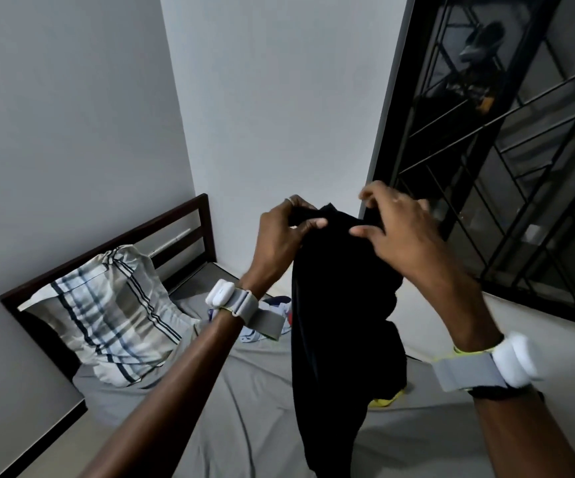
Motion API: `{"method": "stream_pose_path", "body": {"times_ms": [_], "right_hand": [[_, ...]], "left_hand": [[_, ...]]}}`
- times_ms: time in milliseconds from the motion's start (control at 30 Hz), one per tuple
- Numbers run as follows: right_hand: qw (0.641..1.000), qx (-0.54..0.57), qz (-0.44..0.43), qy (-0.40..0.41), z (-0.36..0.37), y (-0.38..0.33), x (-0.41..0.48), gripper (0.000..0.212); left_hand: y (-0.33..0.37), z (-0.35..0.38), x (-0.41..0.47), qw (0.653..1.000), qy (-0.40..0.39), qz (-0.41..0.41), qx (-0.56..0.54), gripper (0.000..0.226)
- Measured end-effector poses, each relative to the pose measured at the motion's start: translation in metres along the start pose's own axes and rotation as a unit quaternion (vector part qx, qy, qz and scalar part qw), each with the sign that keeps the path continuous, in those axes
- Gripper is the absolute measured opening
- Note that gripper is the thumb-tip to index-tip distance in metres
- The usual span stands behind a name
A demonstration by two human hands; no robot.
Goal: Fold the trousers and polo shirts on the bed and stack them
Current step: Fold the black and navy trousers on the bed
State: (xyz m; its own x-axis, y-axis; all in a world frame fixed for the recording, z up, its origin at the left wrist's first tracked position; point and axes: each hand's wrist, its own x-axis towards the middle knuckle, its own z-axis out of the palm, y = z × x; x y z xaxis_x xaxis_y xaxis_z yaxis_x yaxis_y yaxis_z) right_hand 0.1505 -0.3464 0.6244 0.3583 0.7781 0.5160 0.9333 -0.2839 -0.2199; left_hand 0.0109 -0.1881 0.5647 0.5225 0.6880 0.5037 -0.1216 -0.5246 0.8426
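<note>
A black garment [338, 322] hangs in the air over the bed [244, 401], held up by its top edge. My left hand [279, 232] pinches the top left of it between thumb and fingers. My right hand [400, 225] is at the top right; its thumb and lower fingers grip the fabric while the upper fingers are lifted. The cloth drops in folds down to the grey sheet. Whether it is trousers or a polo shirt I cannot tell. A white, blue and red garment [272, 312] lies crumpled on the bed behind my left wrist. A yellow piece of clothing [388, 400] peeks out behind the black cloth.
A plaid pillow [113, 315] leans on the dark wooden headboard [162, 229] at the left. Grey walls enclose the bed's head and far side. A window with a black metal grille [507, 160] stands at the right. Grey sheet lies bare in the foreground.
</note>
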Motion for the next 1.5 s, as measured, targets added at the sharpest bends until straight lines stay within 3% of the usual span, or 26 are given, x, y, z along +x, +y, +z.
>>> {"method": "stream_pose_path", "body": {"times_ms": [67, 267, 500, 633, 700, 867, 967, 1067, 1233, 1333, 1433, 1500], "right_hand": [[0.995, 0.085, -0.011, -0.043, 0.015, -0.018, 0.0, 0.065], [0.993, 0.111, 0.018, -0.019, 0.058, -0.019, -0.011, 0.036], [0.984, 0.171, -0.01, -0.049, 0.068, -0.018, -0.017, 0.051], [0.981, 0.183, -0.044, -0.043, 0.06, -0.023, -0.015, 0.041], [0.979, 0.189, -0.066, -0.032, 0.051, -0.022, -0.014, 0.039], [0.97, 0.231, -0.067, -0.045, 0.03, -0.011, -0.013, 0.031], [0.964, 0.249, -0.075, -0.064, 0.023, -0.007, -0.012, 0.029], [0.959, 0.261, -0.087, -0.071, 0.018, -0.003, -0.012, 0.028], [0.947, 0.3, -0.091, -0.062, 0.012, 0.002, -0.014, 0.029], [0.942, 0.314, -0.091, -0.076, 0.011, 0.005, -0.016, 0.03], [0.94, 0.317, -0.099, -0.072, 0.007, 0.007, -0.015, 0.027], [0.939, 0.322, -0.101, -0.063, 0.003, 0.009, -0.015, 0.025]], "left_hand": [[0.003, 0.013, -0.008, 1.0, -0.024, 0.005, -0.013, 0.016], [-0.005, 0.015, -0.022, 0.998, -0.028, -0.005, -0.064, 0.023], [-0.021, 0.005, -0.044, 0.999, -0.005, 0.012, -0.034, 0.026], [-0.02, 0.006, -0.049, 0.995, 0.007, -0.008, -0.103, 0.029], [-0.037, 0.005, -0.06, 0.991, -0.015, -0.037, -0.13, 0.036], [-0.108, 0.014, -0.117, 0.984, -0.144, -0.092, -0.047, 0.035], [-0.119, 0.024, -0.132, 0.98, -0.158, -0.108, -0.061, 0.031], [-0.115, 0.031, -0.131, 0.974, -0.172, -0.119, -0.084, 0.043], [-0.127, 0.045, -0.132, 0.97, -0.237, -0.061, -0.006, 0.037], [-0.131, 0.054, -0.133, 0.961, -0.27, -0.057, -0.004, 0.054], [-0.136, 0.064, -0.138, 0.953, -0.283, -0.102, -0.029, 0.06], [-0.14, 0.071, -0.142, 0.959, -0.24, -0.139, -0.063, 0.063]]}}
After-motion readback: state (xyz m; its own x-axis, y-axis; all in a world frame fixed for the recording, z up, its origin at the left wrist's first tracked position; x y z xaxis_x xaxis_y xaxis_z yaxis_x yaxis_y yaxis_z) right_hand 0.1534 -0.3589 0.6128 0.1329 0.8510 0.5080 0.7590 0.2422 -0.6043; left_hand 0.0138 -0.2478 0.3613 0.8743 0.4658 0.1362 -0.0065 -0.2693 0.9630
